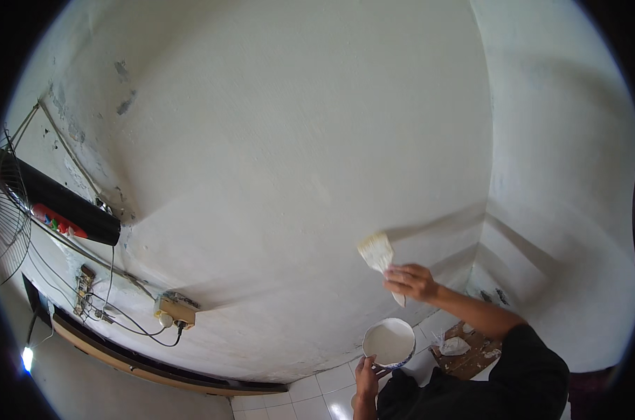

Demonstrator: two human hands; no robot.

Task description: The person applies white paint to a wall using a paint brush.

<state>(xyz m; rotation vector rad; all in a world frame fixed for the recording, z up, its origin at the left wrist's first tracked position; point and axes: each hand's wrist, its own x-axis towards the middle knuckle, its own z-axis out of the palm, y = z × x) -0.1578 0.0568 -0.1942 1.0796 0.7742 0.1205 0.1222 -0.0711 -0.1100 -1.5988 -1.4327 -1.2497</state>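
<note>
My right hand grips the pale handle of a wide flat paintbrush, whose bristles are coated in whitish paint. The brush is up by the off-white wall; whether its bristles touch the wall I cannot tell. Below it, my left hand holds a round bowl by its rim side, with blue patterning low on its outside. Whitish liquid paint covers the inside of the bowl.
On the left wall are a fan with a wire guard, a socket box with plugs, and loose cables. A lit bulb hangs lower left. White floor tiles and a brown board bearing a plastic bag lie below.
</note>
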